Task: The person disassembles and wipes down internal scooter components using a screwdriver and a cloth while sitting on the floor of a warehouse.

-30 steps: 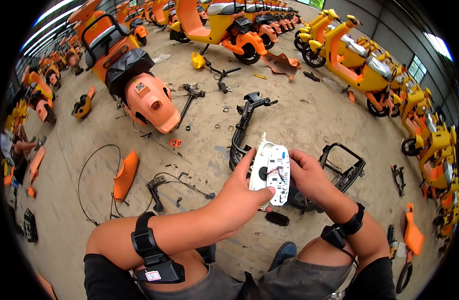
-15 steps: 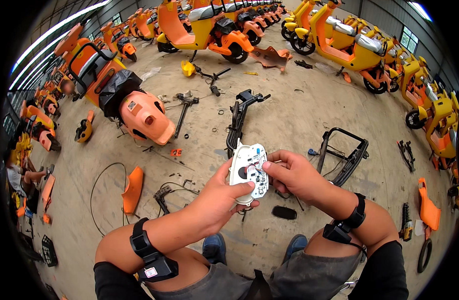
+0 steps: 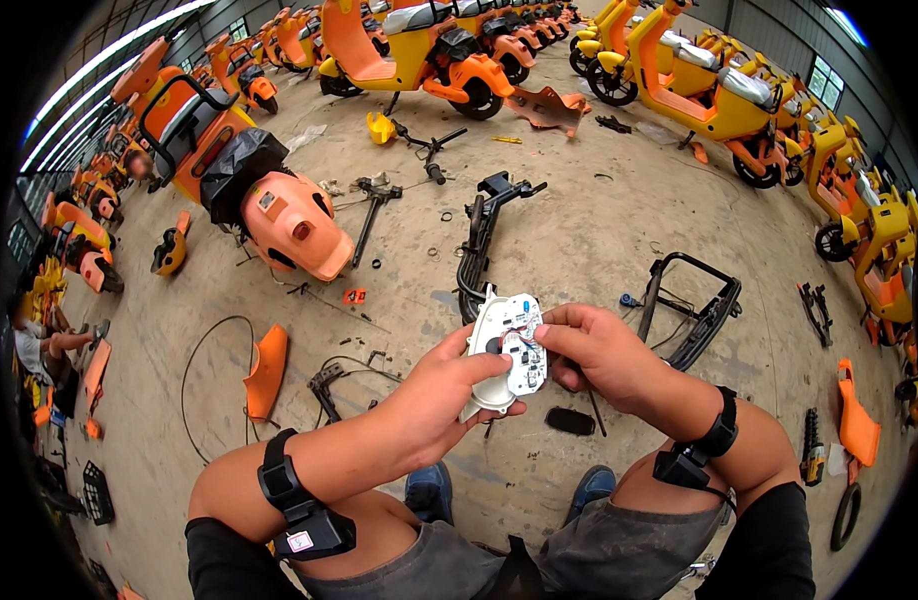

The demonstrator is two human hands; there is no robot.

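Gripping white housing (image 3: 490, 322) in left hand (image 3: 442, 387), probably to steady it, while pinching circuit board (image 3: 524, 372) by its right edge in right hand (image 3: 596, 347), presumably to leave components exposed, with both parts above concrete floor (image 3: 559, 240).

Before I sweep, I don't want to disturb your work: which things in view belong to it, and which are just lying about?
In the work:
white housing, held in the left hand
circuit board, touched by the right hand

Apparently just lying about:
curved orange panel
black oval piece
black tubular frame on the right
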